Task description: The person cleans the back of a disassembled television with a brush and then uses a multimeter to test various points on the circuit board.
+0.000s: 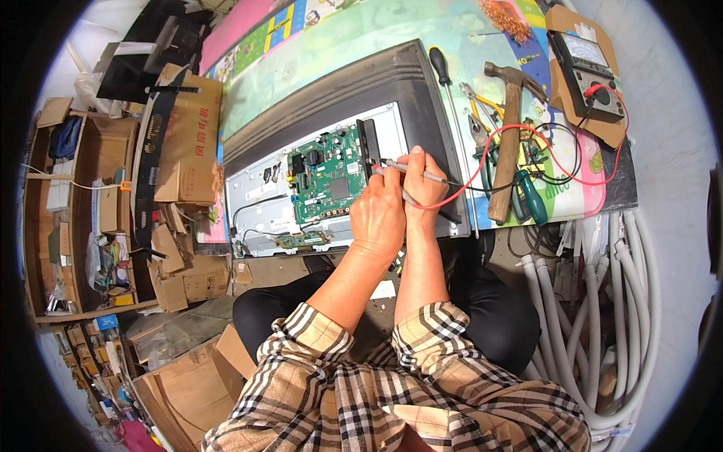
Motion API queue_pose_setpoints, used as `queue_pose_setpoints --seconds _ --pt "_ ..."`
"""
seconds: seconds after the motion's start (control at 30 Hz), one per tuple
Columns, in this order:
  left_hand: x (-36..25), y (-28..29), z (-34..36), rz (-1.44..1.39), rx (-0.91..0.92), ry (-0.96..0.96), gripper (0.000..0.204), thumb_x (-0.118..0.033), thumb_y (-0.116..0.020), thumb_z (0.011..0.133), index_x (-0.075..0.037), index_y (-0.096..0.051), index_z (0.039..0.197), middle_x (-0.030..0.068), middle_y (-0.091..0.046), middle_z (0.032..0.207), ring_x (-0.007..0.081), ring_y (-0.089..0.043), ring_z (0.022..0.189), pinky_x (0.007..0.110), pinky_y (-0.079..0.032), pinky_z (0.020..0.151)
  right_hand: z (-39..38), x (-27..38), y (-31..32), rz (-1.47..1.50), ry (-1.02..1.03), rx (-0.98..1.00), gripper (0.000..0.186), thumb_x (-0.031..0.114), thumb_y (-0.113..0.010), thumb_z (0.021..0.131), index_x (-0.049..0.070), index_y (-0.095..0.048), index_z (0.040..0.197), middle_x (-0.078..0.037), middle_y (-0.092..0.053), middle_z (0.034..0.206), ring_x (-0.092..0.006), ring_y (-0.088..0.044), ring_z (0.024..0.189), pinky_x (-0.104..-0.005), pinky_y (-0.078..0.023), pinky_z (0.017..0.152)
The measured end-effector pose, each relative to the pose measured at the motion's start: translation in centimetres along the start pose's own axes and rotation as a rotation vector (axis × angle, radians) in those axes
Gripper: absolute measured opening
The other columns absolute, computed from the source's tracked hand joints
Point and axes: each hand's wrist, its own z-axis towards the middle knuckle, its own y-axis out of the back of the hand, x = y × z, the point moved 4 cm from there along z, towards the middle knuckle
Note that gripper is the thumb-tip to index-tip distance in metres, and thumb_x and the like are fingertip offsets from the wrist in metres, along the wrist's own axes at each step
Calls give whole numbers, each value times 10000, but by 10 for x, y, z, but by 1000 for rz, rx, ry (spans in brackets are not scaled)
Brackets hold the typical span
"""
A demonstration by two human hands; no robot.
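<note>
Nearest is a checked shirt. From the left, a green circuit board lies in a dark-framed panel on the worktop; near its right edge, the left hand's fingers pinch a red-leaded probe, the right hand's a black-leaded probe, tip contact unclear. Then come a hammer and, on cardboard, an analogue meter

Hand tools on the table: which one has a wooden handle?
The claw hammer, between the screwdriver and analog multimeter: its handle is brown wood; the others show black, yellow or green.
</note>
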Motion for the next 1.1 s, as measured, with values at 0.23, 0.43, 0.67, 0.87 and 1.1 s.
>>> queue_pose_setpoints --seconds 0.23,0.43,0.67,0.87,1.1 --pt "-2 2 0 -8 -21 -21 190 -72 -652 834 -52 -515 964 127 -618 845 292 -705 736 369 -576 593 -1 6 2 6 -9 -4 407 304 -538 1016 14 -700 781 -125 -707 737 -284 -696 662 -391 -529 637" --pt "-2 3 1 0 -12 -5 187 -67 -648 836 -48 -514 966 131 -618 847 296 -707 746 376 -577 595 -1 8 2 -29 16 4 416 317 -535 1017 18 -705 783 -125 -713 731 -281 -701 665 -391 -532 637" --pt "-1 1 2 -59 3 9 182 -72 -637 851 -44 -517 986 146 -622 862 323 -705 753 405 -580 608 0 7 2 -34 12 12 420 328 -534 1017 24 -709 787 -123 -714 732 -288 -704 672 -394 -535 641" --pt "2 0 0 -78 7 25 183 -74 -633 854 -53 -525 1000 150 -624 871 327 -704 762 411 -575 605 -1 4 -1 -29 9 19 418 328 -533 1018 25 -713 795 -121 -716 732 -277 -703 668 -395 -535 642" --pt "2 6 1 -52 -5 14 194 -75 -632 848 -64 -531 1014 159 -621 868 359 -695 770 449 -566 625 0 10 -1 -42 29 6 420 322 -549 1012 12 -712 781 -164 -712 735 -310 -699 670 -415 -536 650"
